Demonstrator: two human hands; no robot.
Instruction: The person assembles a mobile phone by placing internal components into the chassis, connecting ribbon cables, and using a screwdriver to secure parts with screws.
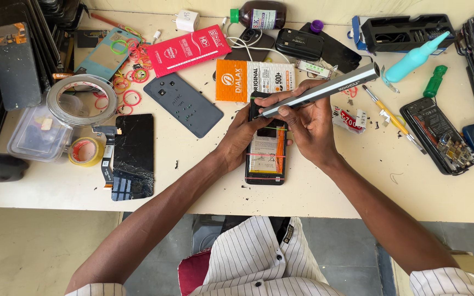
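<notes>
A cream surface [325, 186] fills the frame. At its centre lies an opened phone [266, 156]; the left hand [241, 134] clasps its upper edge. The right hand [309, 127] grips a grey electric screwdriver [325, 89], tip on the phone's top.

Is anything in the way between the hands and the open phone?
Nothing visible. The left hand rests right on the open phone, and the right hand holds the grey electric screwdriver with its tip down at the phone's top end.
</notes>
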